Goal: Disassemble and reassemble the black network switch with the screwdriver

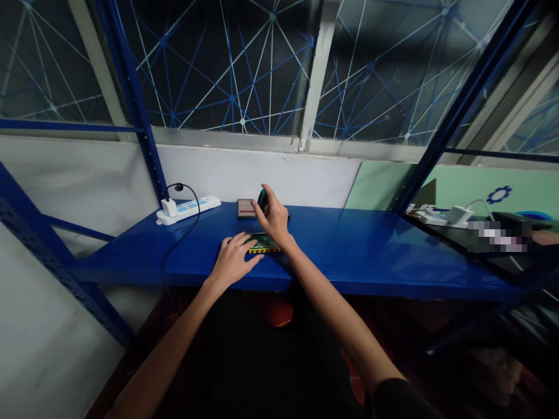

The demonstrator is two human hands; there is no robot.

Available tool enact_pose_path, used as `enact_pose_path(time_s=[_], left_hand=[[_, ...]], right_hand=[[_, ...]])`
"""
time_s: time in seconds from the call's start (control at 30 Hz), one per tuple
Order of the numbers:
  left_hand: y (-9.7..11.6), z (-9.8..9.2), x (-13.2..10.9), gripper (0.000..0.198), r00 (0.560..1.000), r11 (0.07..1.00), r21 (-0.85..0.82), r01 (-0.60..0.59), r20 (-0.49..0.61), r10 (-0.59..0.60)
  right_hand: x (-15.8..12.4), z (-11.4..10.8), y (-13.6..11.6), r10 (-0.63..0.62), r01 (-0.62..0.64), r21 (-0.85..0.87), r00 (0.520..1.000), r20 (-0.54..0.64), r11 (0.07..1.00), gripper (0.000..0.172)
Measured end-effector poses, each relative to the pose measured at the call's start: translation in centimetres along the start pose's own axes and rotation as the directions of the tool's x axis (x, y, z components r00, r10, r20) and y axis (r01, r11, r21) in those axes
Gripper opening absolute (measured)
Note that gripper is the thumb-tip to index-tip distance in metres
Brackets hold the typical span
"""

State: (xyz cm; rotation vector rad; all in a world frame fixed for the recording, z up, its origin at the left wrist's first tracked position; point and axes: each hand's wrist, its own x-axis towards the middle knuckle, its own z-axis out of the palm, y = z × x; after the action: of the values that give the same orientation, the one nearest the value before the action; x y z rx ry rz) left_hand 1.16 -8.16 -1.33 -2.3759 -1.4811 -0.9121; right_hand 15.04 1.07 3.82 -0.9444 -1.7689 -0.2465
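A green circuit board [266, 240] with a yellow strip along its front edge lies on the blue bench near its front. My left hand [233, 259] is at the board's left end, its fingers on the top and its thumb along the front edge, holding it. Above the board, my right hand [274, 216] is closed around a screwdriver [262, 199] with a dark green and black handle. Its thin shaft points down toward the board's back edge; whether the tip touches cannot be made out. Just behind lies a small flat box [246, 208] with a dark rim, partly covered by my right hand.
A white power strip [188, 210] stands at the bench's back left, with a plug and a black cable [192, 230] running over the front edge. Blue rack posts [137, 99] rise at both sides. Far right, a charger [460, 215] sits on a dark surface.
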Motion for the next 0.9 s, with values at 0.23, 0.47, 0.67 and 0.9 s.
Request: enact_pose_path(time_s=[0.23,0.47,0.67,0.9], left_hand=[[-0.10,0.12,-0.07,0.035,1.000,1.000,-0.012,-0.005,-0.015,0.004],[-0.17,0.23,-0.11,0.036,1.000,1.000,-0.023,-0.007,-0.021,0.006],[-0.21,0.29,-0.09,0.036,1.000,1.000,-0.020,-0.010,-0.016,0.010],[-0.27,0.31,-0.04,0.035,1.000,1.000,-0.023,-0.011,-0.012,0.010]], right_hand=[[0.04,-0.30,-0.22,0.023,-0.021,0.064,0.999,-0.043,0.998,0.051],[0.10,-0.34,-0.36,0.049,-0.049,0.009,0.994,-0.100,0.999,0.045],[0.07,-0.22,-0.24,0.059,-0.060,-0.007,0.996,-0.069,0.998,0.047],[-0.07,-0.15,-0.32,0.015,-0.013,0.022,0.998,-0.055,1.000,0.049]])
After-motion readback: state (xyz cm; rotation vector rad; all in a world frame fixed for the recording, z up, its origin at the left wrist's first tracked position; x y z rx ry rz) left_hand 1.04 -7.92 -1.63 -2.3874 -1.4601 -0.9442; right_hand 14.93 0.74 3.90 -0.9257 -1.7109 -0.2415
